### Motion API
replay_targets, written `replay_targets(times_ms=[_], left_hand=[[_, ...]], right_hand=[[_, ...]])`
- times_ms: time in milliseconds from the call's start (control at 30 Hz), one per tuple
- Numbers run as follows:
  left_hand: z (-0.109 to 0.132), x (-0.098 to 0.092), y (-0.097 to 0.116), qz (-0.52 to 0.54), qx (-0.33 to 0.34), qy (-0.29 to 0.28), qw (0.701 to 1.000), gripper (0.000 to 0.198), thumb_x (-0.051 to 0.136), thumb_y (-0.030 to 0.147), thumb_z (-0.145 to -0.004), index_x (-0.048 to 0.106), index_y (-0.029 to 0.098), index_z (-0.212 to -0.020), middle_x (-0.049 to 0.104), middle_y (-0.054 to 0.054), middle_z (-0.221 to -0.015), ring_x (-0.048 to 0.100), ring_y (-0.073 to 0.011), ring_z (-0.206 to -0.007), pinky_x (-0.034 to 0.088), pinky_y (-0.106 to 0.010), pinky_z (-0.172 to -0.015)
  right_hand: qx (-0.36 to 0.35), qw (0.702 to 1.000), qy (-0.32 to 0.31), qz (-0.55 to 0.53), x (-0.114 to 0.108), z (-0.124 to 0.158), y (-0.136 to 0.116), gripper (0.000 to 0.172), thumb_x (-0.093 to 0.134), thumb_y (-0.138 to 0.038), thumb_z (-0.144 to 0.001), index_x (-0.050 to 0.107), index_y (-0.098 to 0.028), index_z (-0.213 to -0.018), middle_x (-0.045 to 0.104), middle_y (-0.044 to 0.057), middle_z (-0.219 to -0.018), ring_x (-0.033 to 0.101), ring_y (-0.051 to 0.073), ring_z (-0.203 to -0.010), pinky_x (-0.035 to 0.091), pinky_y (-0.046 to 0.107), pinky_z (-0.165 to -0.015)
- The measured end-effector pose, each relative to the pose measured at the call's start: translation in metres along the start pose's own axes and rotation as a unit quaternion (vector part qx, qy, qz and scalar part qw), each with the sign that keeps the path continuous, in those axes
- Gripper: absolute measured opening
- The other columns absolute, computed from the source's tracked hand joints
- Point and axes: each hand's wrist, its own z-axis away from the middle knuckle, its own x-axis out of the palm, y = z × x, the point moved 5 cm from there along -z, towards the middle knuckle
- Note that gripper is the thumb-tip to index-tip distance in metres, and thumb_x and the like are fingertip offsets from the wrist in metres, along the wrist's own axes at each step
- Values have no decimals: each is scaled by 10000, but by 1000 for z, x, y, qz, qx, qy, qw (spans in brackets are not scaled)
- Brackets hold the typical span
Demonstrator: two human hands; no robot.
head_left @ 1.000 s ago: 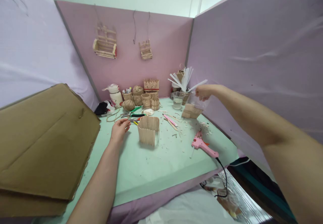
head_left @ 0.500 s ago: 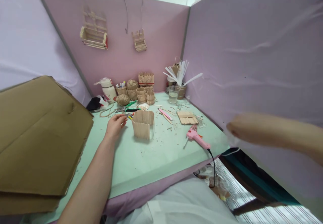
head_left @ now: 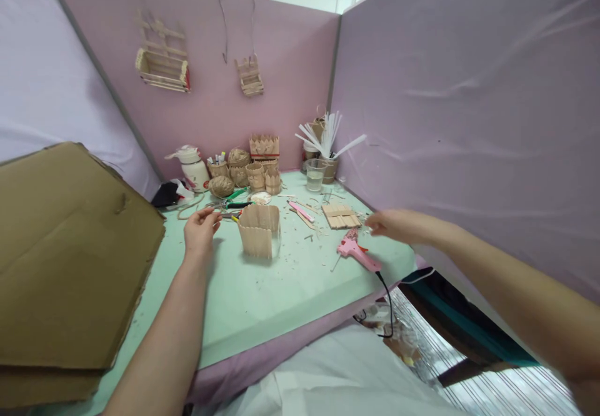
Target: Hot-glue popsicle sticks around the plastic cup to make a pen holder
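Left hand [head_left: 199, 232]: just left of the box [head_left: 255, 241], fingers loosely curled, thumb a little apart, no grip on the box. Fingertips close to a tool [head_left: 229, 215] poking out at the box's left; whether they touch it, cannot tell.

Right hand [head_left: 384, 223]: well right of the box, fingers bunched and blurred. Something pale seems to sit at the tips; whether they pinch it or only press together, cannot tell.

Box: upright on the bench [head_left: 300, 303], between the hands, clear of both. Walls of flat sticks set on end, uneven rim, top uncovered; right side looks bare and see-through. Judged light and stiff, dry rather than slippery, but fragile at the joints, where a stick might pull loose. Best taken low, fingers on one stick-covered wall and thumb on the opposite one, sparing the bare side and the rim.

Farther out, right of the box: glue gun [head_left: 359, 252] on its side, cord [head_left: 387, 297] running over the bench edge. Behind the glue gun, also right of the box, a panel [head_left: 341, 216] of sticks, lying flat. Pink knife [head_left: 301, 210] behind and right of the box, among scraps. Pliers [head_left: 239, 205] behind and left of it; cup [head_left: 315, 175] farther back, to its right. Cardboard [head_left: 70, 260] well left of it.
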Motion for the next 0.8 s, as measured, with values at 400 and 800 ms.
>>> replay_targets(times_ms=[400, 800], left_hand=[[160, 93, 85, -110, 330, -230, 909, 81, 589, 183, -837, 648, 203, -889, 675, -14, -860, 627, -139, -796, 504, -248, -721], [109, 276, -56, -381, 130, -310, 861, 342, 488, 65, -863, 645, 154, -1154, 586, -139, -1241, 593, -228, -1109, 435, -336, -992]], right_hand=[[-31, 999, -19, -30, 29, -172, 29, 229, 616, -356, -949, 661, -156, -1052, 681, 48, -1071, 657, 168, -928, 562, 362, -837], [-154, 979, 90, -98, 21, -213, 40, 159, 624, -295, -921, 637, -144, -872, 646, -3, -832, 598, 126, -740, 497, 284, -707]])
